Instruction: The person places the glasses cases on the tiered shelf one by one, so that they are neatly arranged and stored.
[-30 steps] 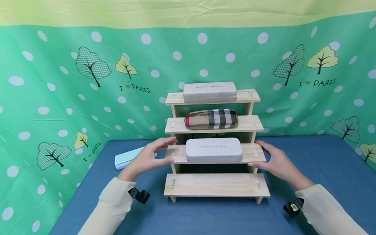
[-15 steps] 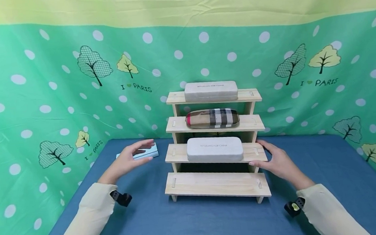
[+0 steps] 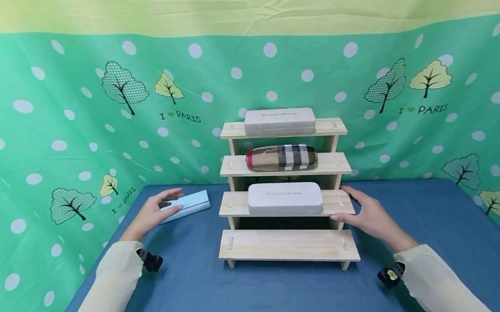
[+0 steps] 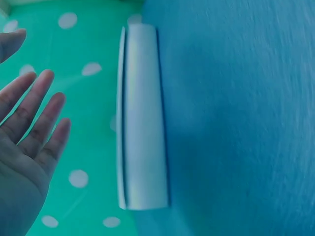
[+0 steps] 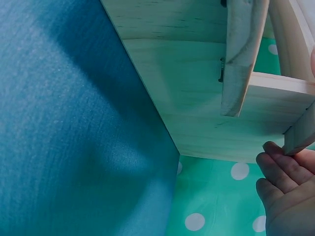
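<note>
My left hand [image 3: 148, 217], fingers spread and relaxed, hovers at the left end of a light blue glasses case [image 3: 195, 203] lying on the table. In the left wrist view a gap separates that hand [image 4: 24, 142] from the case [image 4: 146, 118]. With thumb in front and fingers behind, my right hand [image 3: 373, 218] grips the right end of the second-lowest board of a wooden stepped stand [image 3: 280, 244]. The right wrist view shows its fingers [image 5: 278, 169] against the board's end; its thumb is mostly out of frame there.
A white glasses case [image 3: 285, 198] sits on the second-lowest board. Above it are a plaid case [image 3: 282, 158] and, on the top board, a greyish-white case [image 3: 279, 121]. A blue cloth [image 3: 245, 300] covers the table; a green dotted curtain [image 3: 242, 72] hangs close behind.
My left hand has moved left from the stand to the light blue case's left end, uncovering more of the case. The right hand has kept its place on the stand.
</note>
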Demonstrator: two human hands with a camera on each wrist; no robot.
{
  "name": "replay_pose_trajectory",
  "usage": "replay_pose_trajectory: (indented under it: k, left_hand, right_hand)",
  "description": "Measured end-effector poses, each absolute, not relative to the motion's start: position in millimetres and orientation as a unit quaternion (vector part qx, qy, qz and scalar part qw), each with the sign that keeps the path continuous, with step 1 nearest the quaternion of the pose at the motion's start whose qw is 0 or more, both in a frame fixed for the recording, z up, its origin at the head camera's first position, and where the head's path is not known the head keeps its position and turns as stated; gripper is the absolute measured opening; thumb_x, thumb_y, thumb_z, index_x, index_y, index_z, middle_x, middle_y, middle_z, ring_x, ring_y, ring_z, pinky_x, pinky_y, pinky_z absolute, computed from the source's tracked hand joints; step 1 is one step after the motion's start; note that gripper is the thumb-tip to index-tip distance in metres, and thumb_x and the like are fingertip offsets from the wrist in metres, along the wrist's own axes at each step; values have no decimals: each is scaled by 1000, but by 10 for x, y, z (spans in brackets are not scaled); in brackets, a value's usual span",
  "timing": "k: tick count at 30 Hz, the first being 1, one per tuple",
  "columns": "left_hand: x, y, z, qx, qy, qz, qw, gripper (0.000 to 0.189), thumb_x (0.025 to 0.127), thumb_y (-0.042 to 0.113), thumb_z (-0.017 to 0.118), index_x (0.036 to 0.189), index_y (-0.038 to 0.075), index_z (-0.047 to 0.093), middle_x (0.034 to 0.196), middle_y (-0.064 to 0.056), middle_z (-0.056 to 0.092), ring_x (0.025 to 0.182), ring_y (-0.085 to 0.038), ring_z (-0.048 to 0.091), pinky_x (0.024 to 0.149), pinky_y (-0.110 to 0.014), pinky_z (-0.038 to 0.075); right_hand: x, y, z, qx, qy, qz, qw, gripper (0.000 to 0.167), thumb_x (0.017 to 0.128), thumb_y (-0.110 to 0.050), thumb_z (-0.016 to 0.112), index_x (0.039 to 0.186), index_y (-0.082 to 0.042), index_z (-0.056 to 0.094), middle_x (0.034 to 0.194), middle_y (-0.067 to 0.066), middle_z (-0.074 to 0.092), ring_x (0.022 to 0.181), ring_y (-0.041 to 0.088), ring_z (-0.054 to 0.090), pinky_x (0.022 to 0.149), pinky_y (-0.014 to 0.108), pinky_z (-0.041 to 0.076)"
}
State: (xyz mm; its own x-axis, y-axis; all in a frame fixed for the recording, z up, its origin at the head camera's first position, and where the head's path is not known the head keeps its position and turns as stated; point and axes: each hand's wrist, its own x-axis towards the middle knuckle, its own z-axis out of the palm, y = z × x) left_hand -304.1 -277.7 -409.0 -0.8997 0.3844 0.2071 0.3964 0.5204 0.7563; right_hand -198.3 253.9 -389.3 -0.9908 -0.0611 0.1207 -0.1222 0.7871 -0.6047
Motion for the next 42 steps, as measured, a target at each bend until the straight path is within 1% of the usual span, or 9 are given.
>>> replay_pose_trajectory:
  k: [4,7,10,15,22,26,30,36,42]
  left_hand:
    - [-3107,-2838,-4155,-206,-869,-449,1,54,91,29,63,136,6,47,132,-21,52,121,-41,46,97,-55,36]
    - [-3073,-2797,-4085,-192,-869,-457,-5,51,93,23,61,136,1,46,132,-24,51,123,-44,44,97,-55,36]
    - [-3117,-2803,-4107,-175,-872,-457,-7,51,93,23,60,136,1,45,133,-24,50,122,-43,45,95,-54,38]
    - [-3267,-2873,-4255,-154,-879,-450,-7,57,90,35,62,136,4,47,134,-20,51,123,-41,44,94,-52,40]
    - [-3342,-2942,-4327,-146,-889,-434,-3,59,89,37,65,134,2,50,135,-20,49,131,-41,34,102,-58,29]
    - [-3378,-3044,-4370,-139,-893,-429,-4,60,87,37,66,134,2,50,136,-19,49,134,-40,31,103,-59,26]
    - [-3361,-3135,-4394,-143,-894,-424,-19,63,87,36,67,135,1,48,139,-20,45,134,-40,29,103,-59,25]
    - [-3332,-3188,-4430,-139,-904,-403,-35,69,84,38,70,138,3,46,142,-19,42,133,-39,29,103,-58,25]
    - [-3335,-3194,-4460,-118,-894,-428,-50,73,83,40,70,140,4,43,145,-19,39,135,-39,27,104,-57,24]
  right_hand:
    - [-1976,2536,-3884,47,-943,325,47,96,78,-50,72,145,3,29,142,31,36,128,48,33,97,62,32]
    - [-1974,2547,-3887,48,-943,326,47,95,78,-49,72,145,3,29,142,30,36,128,48,33,97,62,32]
    - [-1981,2553,-3898,52,-942,328,50,95,78,-49,72,145,3,30,142,30,36,128,48,34,96,62,32]
    - [-1995,2556,-3916,53,-942,328,52,95,77,-49,72,145,2,30,141,29,38,128,47,35,96,61,33]
    - [-1998,2564,-3926,49,-941,330,53,94,77,-49,73,145,2,31,141,28,38,128,47,35,96,61,33]
    - [-1999,2564,-3925,50,-940,332,54,95,77,-49,73,145,2,31,140,29,39,128,47,36,96,61,34]
    - [-1994,2563,-3922,47,-941,331,53,95,77,-49,73,145,2,30,141,29,38,127,47,35,96,61,34]
    - [-1995,2555,-3915,48,-942,327,54,95,77,-50,72,145,2,31,141,29,38,127,47,36,96,60,34]
    - [-1998,2558,-3931,50,-941,330,55,94,77,-49,72,145,1,30,141,29,38,128,46,35,96,61,34]
